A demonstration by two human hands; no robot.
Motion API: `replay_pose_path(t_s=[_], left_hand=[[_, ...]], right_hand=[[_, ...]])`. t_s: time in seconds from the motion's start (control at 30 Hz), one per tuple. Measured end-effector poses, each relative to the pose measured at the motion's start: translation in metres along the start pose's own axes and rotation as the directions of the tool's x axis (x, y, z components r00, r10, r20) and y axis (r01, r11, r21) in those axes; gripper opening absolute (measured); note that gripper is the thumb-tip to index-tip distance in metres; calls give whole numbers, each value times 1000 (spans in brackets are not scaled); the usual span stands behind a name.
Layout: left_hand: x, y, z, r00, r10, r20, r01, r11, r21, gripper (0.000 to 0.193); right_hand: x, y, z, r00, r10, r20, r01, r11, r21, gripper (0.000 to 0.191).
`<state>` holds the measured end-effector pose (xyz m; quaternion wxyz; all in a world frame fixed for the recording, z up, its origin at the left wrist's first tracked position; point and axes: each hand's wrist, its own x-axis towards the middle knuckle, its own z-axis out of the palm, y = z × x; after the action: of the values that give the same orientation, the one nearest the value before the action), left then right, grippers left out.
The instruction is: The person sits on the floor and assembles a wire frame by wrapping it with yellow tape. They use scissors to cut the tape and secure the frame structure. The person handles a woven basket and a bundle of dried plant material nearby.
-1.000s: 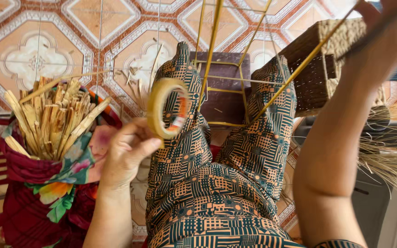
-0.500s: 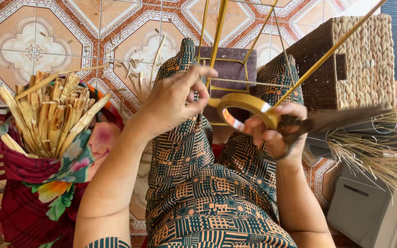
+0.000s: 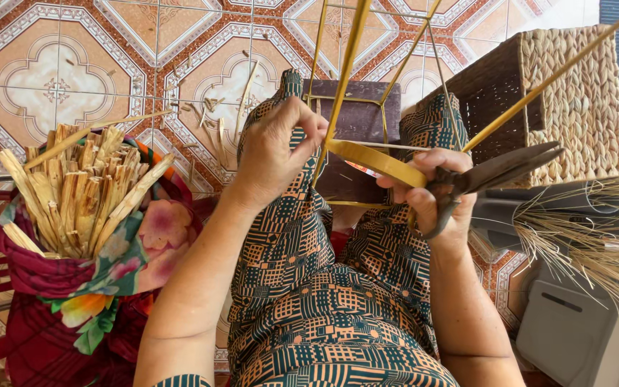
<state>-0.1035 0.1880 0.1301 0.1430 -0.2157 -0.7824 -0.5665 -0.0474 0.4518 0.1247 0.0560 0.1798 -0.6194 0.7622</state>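
Tape roll (image 3: 377, 161), yellow, gripped in right hand (image 3: 435, 193) together with dark scissors (image 3: 488, 175), blades pointing right toward woven basket (image 3: 574, 100). Left hand (image 3: 277, 150) pinched shut on tape's free end against a yellow rod of the wire frame (image 3: 345, 79), just left of the roll. Frame's top cut off by upper edge. Roll's far side hidden behind right-hand fingers. Bundle of split cane (image 3: 80, 190) in floral cloth, well apart at left.

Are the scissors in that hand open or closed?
Closed: the scissors in the right hand show their dark blades lying together as one point, aimed right toward the woven basket.
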Motion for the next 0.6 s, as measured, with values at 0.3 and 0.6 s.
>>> replay_pose_path(t_s=[0.3, 0.6], left_hand=[[-18, -11, 30, 939, -343, 38, 289, 722, -628, 22], [-27, -8, 41, 961, -266, -75, 202, 861, -467, 26]], right_hand=[[6, -49, -52, 953, 125, 277, -88, 986, -144, 57], [-21, -69, -143, 998, 15, -59, -52, 715, -697, 36]])
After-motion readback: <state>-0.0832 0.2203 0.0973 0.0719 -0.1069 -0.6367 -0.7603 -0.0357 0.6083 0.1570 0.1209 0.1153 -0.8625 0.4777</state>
